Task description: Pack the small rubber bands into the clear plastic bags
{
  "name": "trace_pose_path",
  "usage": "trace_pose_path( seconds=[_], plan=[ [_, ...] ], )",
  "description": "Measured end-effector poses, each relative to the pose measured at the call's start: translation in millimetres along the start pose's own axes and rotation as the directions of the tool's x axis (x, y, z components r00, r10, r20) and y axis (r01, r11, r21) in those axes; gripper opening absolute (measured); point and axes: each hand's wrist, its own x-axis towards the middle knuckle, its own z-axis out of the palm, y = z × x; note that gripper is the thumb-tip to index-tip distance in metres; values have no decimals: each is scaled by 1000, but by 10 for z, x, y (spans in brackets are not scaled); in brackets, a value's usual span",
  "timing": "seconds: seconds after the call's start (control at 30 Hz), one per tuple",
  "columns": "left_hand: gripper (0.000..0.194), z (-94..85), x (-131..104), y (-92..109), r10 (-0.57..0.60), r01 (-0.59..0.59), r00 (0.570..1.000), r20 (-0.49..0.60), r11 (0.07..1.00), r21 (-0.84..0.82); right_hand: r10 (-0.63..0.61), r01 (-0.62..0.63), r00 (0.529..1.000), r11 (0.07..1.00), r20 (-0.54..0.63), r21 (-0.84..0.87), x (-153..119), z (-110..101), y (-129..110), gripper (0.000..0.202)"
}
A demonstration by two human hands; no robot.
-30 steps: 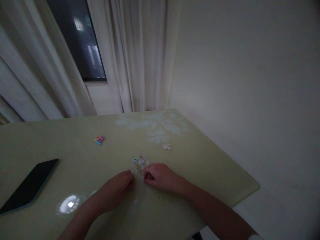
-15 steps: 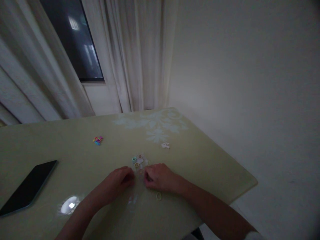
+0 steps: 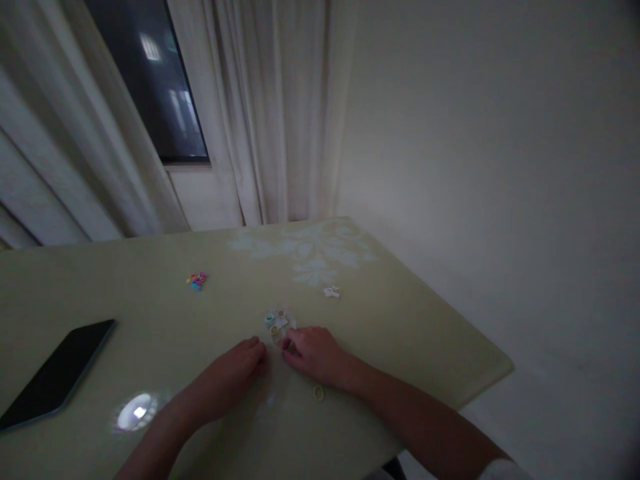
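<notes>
A small clear tray lies between and just beyond my hands, with several little ring-shaped pieces, one of them green, and a white piece at its centre. My right hand is closed at the tray's right edge, fingertips pinched; what they hold, if anything, is too small to name. Left of the tray, my left hand rests low over the table with curled fingers, their tips hidden. A pale yellow ring lies below my right hand.
A pile of small colourful pieces lies at the back left, and small white pieces lie beyond my right hand. A dark tablet is on the table at the far left. Wall and curtains stand behind.
My right hand has shifted slightly left, over the tray's near right edge. My left hand has moved slightly down and left, away from the tray.
</notes>
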Motion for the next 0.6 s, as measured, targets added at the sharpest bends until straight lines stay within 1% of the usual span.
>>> trace_pose_path(
  seconds=[0.1, 0.2, 0.27, 0.37, 0.43, 0.5, 0.57, 0.6],
  plan=[
    [24, 3, 15, -57, -16, 13, 999, -31, 996, -87, 16, -11, 999, 993, 40, -114, -5, -55, -50, 22],
    [20, -51, 52, -50, -5, -6, 998, -64, 983, -182, 20, -6, 998, 977, 66, -215, -1, -87, -90, 27],
    [18, -105, 75, -13, 8, -32, 995, -99, 969, -245, 5, 13, 997, 970, 73, -244, 8, -76, -93, 28],
    [20, -174, 87, 33, 16, -64, 988, -156, 950, -304, -9, 31, 996, 965, 85, -262, 20, -29, -71, 30],
    [19, -199, 85, 42, 36, -92, 983, -181, 946, -311, -20, 41, 996, 966, 85, -254, 15, -10, -49, 32],
    [18, -209, 80, 44, 54, -119, 978, -200, 937, -327, -33, 49, 997, 977, 76, -209, -1, -21, -22, 32],
    [17, -207, 78, 53, 65, -146, 973, -220, 917, -371, -47, 53, 996, 995, 71, -86, -22, -61, 12, 27],
    [15, -204, 78, 63, 73, -161, 971, -227, 904, -395, -56, 55, 996, 998, 72, 14, -32, -87, 31, 24]
  ],
)
